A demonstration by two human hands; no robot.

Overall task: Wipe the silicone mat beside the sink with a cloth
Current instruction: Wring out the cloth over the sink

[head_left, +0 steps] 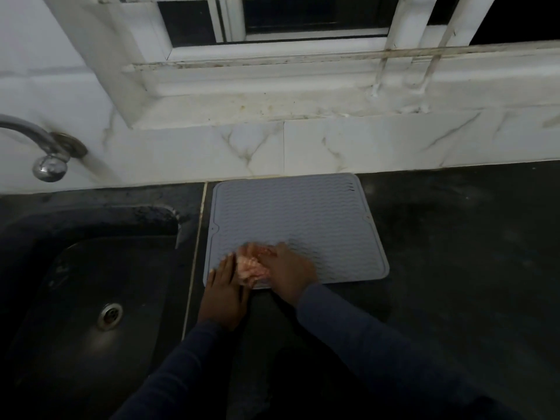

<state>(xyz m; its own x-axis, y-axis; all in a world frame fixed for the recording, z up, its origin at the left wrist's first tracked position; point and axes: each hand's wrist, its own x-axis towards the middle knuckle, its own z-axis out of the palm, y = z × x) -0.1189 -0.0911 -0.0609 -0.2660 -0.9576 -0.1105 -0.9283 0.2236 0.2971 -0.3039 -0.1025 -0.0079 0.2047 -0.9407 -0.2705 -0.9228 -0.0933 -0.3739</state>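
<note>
A grey ribbed silicone mat (297,219) lies flat on the dark counter, just right of the sink. A crumpled pink-and-white cloth (251,268) sits on the mat's near left corner. My right hand (288,272) grips the cloth from the right, fingers curled over it. My left hand (224,287) lies flat with straight fingers on the mat's near left edge, its fingertips beside the cloth. Both arms wear dark blue sleeves.
A dark sink (91,286) with a metal drain (110,315) fills the left side. A chrome tap (45,153) juts from the marble-tiled wall above it. Dark counter (454,253) stretches to the right of the mat. A white window sill (288,95) runs behind.
</note>
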